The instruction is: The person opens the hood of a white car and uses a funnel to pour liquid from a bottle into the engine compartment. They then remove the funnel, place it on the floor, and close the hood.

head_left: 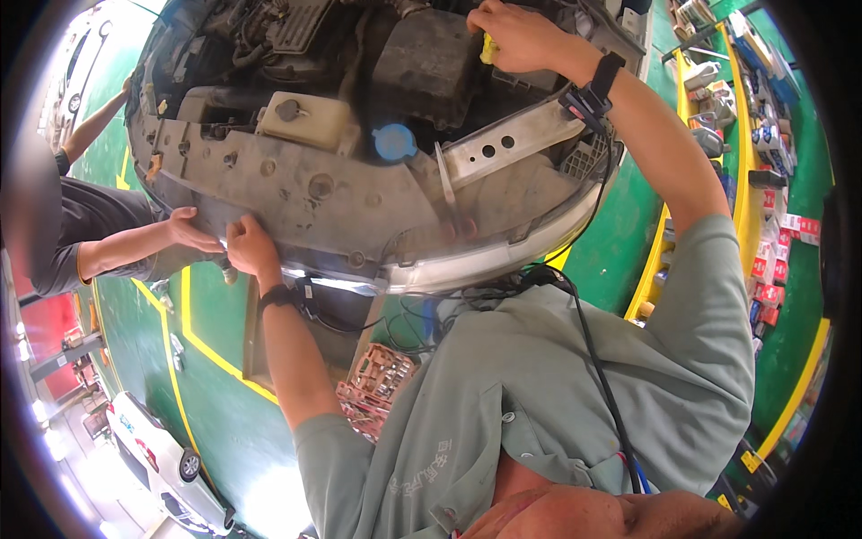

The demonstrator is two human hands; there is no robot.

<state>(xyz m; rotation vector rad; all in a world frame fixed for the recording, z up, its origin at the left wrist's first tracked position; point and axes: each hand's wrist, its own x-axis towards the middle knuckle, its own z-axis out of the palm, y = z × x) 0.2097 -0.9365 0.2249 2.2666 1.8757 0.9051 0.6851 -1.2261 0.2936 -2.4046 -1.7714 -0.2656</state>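
Note:
Below me is the open engine bay of a car, with a dusty grey plastic cover along its front. My left hand is closed at the cover's front edge; what its fingers hold is hidden. Close beside it, a co-worker's hand reaches to the same edge with its fingers extended. My right hand is at the far right of the bay, closed around a small yellow piece that shows below its fingers. A black box-shaped housing lies just left of it.
A cream tank and a blue cap sit behind the cover. An open tool case and cables are below the bumper. A yellow-framed shelf with bottles and boxes stands right. A white car is parked lower left.

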